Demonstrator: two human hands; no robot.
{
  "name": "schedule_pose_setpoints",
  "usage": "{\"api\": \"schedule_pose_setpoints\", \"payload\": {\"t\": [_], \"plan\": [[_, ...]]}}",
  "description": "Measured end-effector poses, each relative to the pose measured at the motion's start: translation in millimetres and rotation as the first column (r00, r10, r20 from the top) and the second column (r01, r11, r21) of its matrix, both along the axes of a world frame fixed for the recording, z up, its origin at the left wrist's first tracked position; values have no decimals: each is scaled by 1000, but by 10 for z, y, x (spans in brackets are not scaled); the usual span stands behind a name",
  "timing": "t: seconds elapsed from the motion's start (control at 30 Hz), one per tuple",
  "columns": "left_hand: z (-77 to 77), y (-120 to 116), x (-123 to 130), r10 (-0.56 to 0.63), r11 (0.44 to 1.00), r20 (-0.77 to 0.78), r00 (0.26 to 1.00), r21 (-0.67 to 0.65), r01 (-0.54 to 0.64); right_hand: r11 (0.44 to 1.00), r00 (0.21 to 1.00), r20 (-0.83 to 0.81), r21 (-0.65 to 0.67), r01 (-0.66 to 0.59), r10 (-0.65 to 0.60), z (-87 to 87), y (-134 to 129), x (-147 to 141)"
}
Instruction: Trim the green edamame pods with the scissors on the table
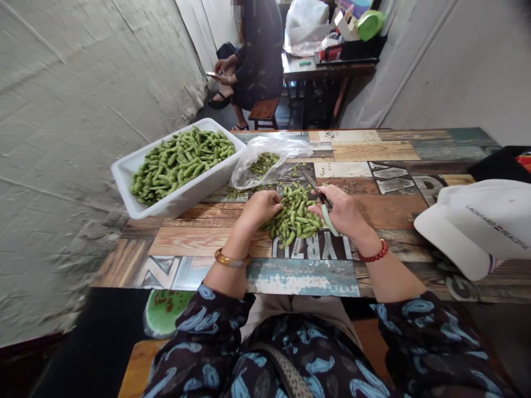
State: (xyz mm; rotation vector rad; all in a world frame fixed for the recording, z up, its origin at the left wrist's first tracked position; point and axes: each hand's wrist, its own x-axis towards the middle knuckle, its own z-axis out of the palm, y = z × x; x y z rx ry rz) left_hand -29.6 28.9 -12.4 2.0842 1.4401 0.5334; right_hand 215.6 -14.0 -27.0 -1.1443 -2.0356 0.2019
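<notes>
A loose pile of green edamame pods (295,213) lies on the tabletop between my hands. My left hand (262,209) is closed at the pile's left edge, fingertips pressed together against the pods; whatever is in the pinch is hidden. In my right hand (341,209) is a pair of scissors (329,221) with pale green handles. Its dark blades point forward and left, over the pile's far right side. Beyond the pile, a clear plastic bag (286,146) lies with its mouth spread, holding small green trimmings (264,164).
A white tub (188,200) full of pods stands at the left on the patchwork-print table (385,204). A white cap (485,221) lies at the right. Past the far edge, a person (261,55) sits on a wooden stool (264,110) beside a cluttered side table (327,71).
</notes>
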Motion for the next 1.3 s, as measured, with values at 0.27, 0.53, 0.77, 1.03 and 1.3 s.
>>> {"api": "schedule_pose_setpoints", "payload": {"t": [0.27,0.53,0.77,1.03,1.3], "plan": [[103,-30,44,106,993,444,890,-102,-67,1000,1000,1,-4,6,-6,25,-14,-5],[216,-189,154,193,876,771,606,-414,248,999,999,0,13,-32,32,56,-59,-57],[194,-205,215,264,882,800,538,-426,200,995,994,39,-4,-104,104,74,-83,-100],[190,-238,271,330,875,824,460,-450,180,990,988,57,-18,-142,143,80,-113,-125],[167,-292,330,297,879,825,481,-433,200,991,990,41,-8,-132,133,88,-140,-169]]}}
